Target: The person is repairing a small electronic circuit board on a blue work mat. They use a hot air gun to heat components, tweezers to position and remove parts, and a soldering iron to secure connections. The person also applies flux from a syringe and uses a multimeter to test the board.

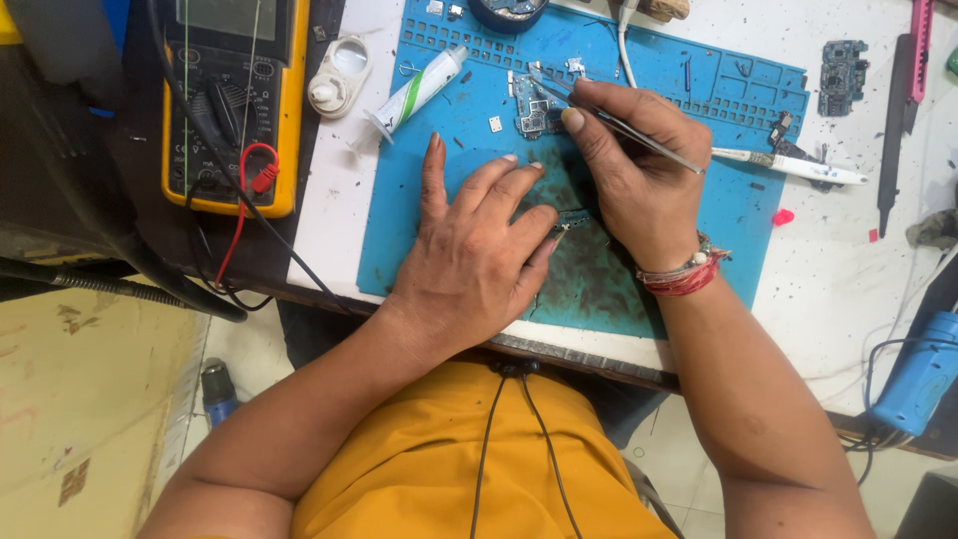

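Observation:
My left hand [477, 245] lies flat, fingers spread, on a blue work mat [733, 215]; its thumb tip touches a small dark part [567, 222] on the mat. My right hand [627, 165] pinches metal tweezers [639, 136] between thumb and fingers. The tweezer tips rest on a small circuit board [529, 108] at the mat's upper middle. A red thread band and beads circle my right wrist.
A yellow multimeter [282, 105] with red and black leads sits at the left. A white and green tube [419, 90] and a round white case [337, 75] lie near the mat's top left. A white-handled tool [788, 164], another circuit board [843, 75] and a blue device [923, 371] are at the right.

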